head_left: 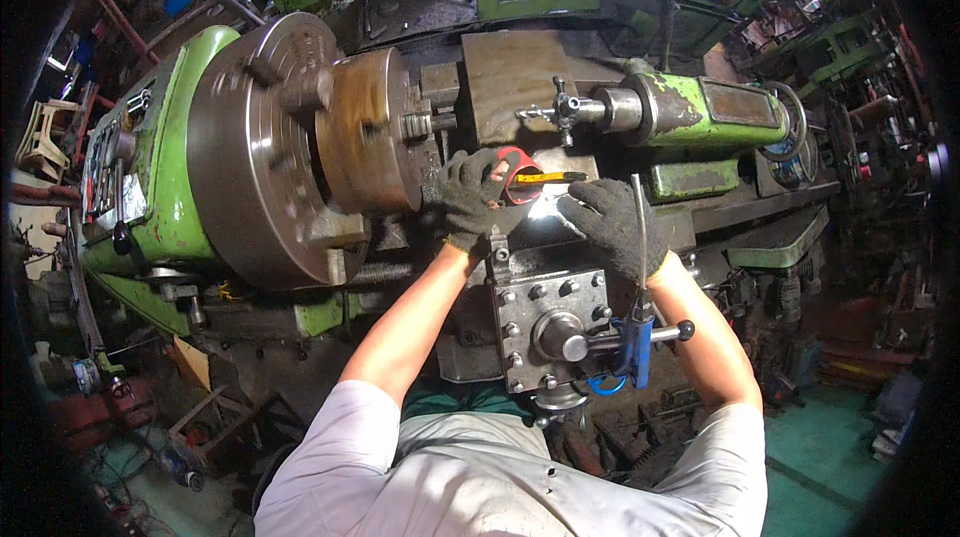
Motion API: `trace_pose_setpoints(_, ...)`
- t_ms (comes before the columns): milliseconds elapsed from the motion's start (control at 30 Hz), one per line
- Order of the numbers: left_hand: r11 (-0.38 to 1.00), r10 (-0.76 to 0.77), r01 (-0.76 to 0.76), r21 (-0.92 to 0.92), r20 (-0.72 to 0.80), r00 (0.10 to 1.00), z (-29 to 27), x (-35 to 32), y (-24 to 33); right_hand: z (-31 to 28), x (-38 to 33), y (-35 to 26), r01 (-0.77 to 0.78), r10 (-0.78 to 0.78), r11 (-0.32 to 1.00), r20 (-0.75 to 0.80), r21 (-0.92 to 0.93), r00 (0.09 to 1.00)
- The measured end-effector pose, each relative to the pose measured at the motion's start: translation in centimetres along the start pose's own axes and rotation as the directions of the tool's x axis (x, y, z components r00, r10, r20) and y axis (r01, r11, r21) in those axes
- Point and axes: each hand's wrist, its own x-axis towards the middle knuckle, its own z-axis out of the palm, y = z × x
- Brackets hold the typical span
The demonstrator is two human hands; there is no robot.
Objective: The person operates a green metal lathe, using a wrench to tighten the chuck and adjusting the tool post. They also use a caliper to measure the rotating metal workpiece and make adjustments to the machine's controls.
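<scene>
My left hand (475, 199), in a dark grey glove, is closed round a red cup-like thing (512, 165) with a dark inside. A slim yellow-and-black stick (545, 177) lies across its mouth, pointing right. My right hand (612, 222), gloved alike, is beside the stick's black end with its fingers bent together; what they hold, if anything, is hidden. Left of my left hand is a thick brown metal disc (368, 132) clamped in the large lathe chuck (262, 142), whose face looks partly smeared. Both hands are just beyond the square tool post (552, 322).
The green tailstock (705, 112) carries a drill chuck (566, 112) with a bit pointing left. A blue magnetic-base-like holder (636, 347) with an upright rod stands by my right forearm, near the tool post lever (655, 334). The green headstock (175, 167) is at the left.
</scene>
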Motion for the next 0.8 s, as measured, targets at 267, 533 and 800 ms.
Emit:
trace_pose_setpoints(267,0.991,-0.120,0.106,0.078,0.201,0.972,0.8,-0.9,-0.5,1.5,0.0,-1.5,-0.500,0.486,0.768,0.144,0.400,0.862)
trace_pose_setpoints(533,0.953,-0.297,0.269,0.141,0.240,0.924,-0.5,-0.9,0.3,3.4,-0.5,-1.9,-0.509,0.675,0.611,-0.063,0.607,0.735)
trace_pose_setpoints(800,0.909,-0.394,0.415,-0.021,0.277,0.876,-0.2,-0.3,-0.5,4.7,0.8,0.0,-0.527,0.846,0.115,0.195,0.842,0.496)
